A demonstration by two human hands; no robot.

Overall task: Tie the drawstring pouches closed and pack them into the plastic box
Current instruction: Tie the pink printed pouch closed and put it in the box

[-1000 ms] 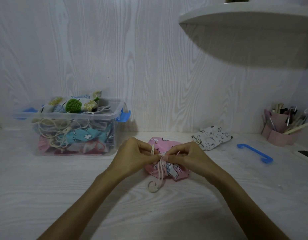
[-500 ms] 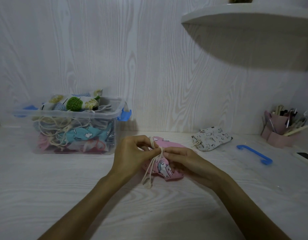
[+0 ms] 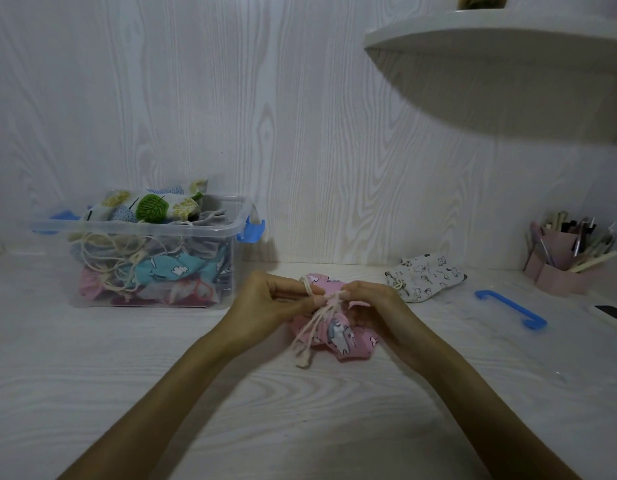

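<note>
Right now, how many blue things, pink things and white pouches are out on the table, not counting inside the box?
Blue: 1, the blue handle
Pink: 2, the pink pouch and the pink pen holder
White: 1, the white pouch
Total: 4

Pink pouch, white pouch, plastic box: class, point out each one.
pink pouch point(image 3: 338, 336): head view, printed lower fabric.
white pouch point(image 3: 428, 277): head view, middle of its fabric.
plastic box point(image 3: 133, 225): head view, front rim.
</note>
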